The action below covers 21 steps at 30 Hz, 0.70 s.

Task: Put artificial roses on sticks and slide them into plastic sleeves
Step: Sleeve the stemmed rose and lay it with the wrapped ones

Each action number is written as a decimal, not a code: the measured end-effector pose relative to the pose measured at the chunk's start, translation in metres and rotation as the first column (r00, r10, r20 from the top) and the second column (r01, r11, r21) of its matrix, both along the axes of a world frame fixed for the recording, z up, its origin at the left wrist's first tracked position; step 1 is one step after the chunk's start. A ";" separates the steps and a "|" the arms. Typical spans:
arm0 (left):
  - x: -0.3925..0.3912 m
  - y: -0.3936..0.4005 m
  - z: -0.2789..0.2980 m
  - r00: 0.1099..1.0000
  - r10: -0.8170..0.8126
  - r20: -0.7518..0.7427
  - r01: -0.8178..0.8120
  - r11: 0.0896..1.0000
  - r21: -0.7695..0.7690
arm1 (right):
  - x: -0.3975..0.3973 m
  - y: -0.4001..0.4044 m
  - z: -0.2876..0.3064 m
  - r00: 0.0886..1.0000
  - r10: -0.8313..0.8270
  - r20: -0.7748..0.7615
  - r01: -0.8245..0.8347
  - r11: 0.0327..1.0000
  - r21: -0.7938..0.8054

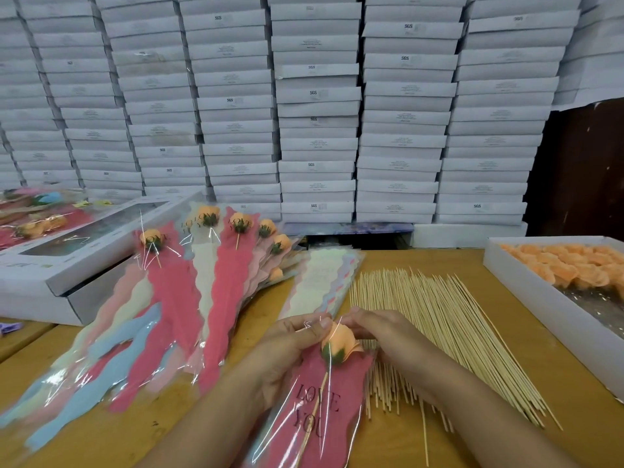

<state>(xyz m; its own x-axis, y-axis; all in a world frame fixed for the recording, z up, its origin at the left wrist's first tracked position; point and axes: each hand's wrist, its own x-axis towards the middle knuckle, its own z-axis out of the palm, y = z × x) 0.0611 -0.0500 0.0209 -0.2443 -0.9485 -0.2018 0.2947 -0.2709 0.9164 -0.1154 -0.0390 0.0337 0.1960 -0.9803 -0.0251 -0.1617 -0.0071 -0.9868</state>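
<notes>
An orange artificial rose (339,342) on a thin wooden stick (312,412) lies partly inside a red plastic sleeve (310,423) printed "LOVE YOU". My left hand (287,352) holds the sleeve's clear upper edge beside the rose. My right hand (381,336) pinches the rose head from the right. Loose wooden sticks (439,325) lie spread under and beyond my right hand. A stack of flat unfilled sleeves (324,282) lies just behind my hands.
Finished sleeved roses (216,265) fan out at the left on the wooden table (506,366). A white tray of orange rose heads (574,268) stands at the right. Windowed white boxes (77,251) lie far left. Stacked white cartons (317,113) wall off the back.
</notes>
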 end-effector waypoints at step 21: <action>-0.001 0.000 -0.002 1.000 -0.024 0.006 0.024 0.999 -0.048 | -0.003 0.004 0.003 0.985 0.135 -0.106 -0.129 0.990 0.056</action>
